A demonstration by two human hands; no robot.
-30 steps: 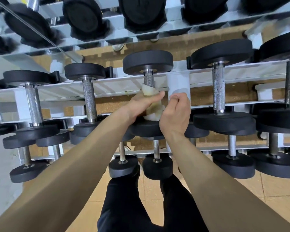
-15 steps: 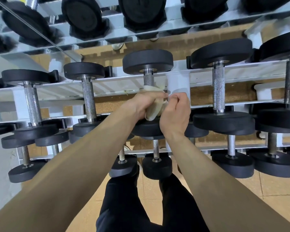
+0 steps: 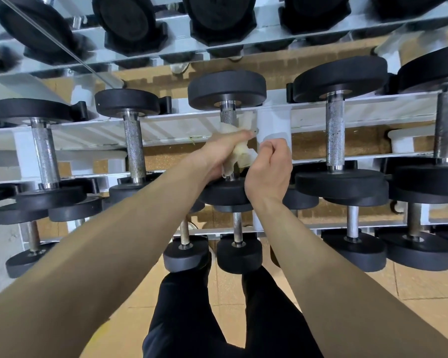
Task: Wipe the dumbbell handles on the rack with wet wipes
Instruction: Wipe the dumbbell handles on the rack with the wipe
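Item: middle-shelf dumbbell handle (image 3: 228,116), just toward 12 o'clock of centre, mid-wipe.
Wipe (image 3: 239,153): bunched round that handle's lower part.
Left hand (image 3: 223,156): fingers folded over the wipe, pressing it to the bar.
Right hand (image 3: 269,171): fingers curled tight, apparently pinching the wipe's loose end.
Progress: one handle under way; the speckled handle at 3 o'clock (image 3: 334,130) looks unwiped, and many remain.
Setting: white three-shelf rack (image 3: 166,130) on a tan tiled floor (image 3: 347,293).
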